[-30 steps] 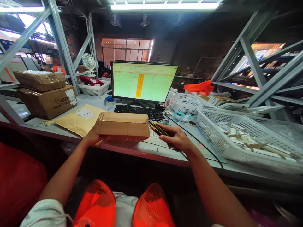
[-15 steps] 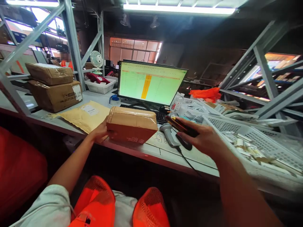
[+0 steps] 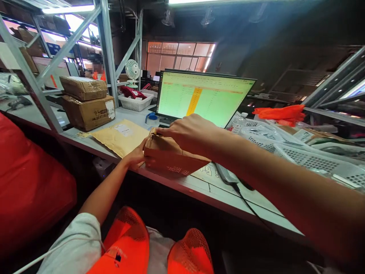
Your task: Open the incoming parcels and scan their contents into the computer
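A brown cardboard box (image 3: 171,161) stands at the table's front edge, with pale print on the side facing me. My left hand (image 3: 137,155) is gripping its left end. Across the top lies my right hand (image 3: 189,131), fingers curled down near the box's upper left corner. A small dark tip shows by those fingertips, but what they hold is hidden by the hand. Under my right forearm a grey handheld scanner (image 3: 226,175) with a black cable lies partly covered on the table.
Behind the box stands a lit monitor (image 3: 182,93). On the left are a yellow padded envelope (image 3: 122,133), blue tape (image 3: 152,118) and two stacked cartons (image 3: 88,110). White baskets (image 3: 310,160) line the right side. A person (image 3: 98,70) is in the background.
My right hand has moved left from beside the scanner, where it held a dark, long object, onto the box's top. My left hand keeps its grip. The view has turned rightward.
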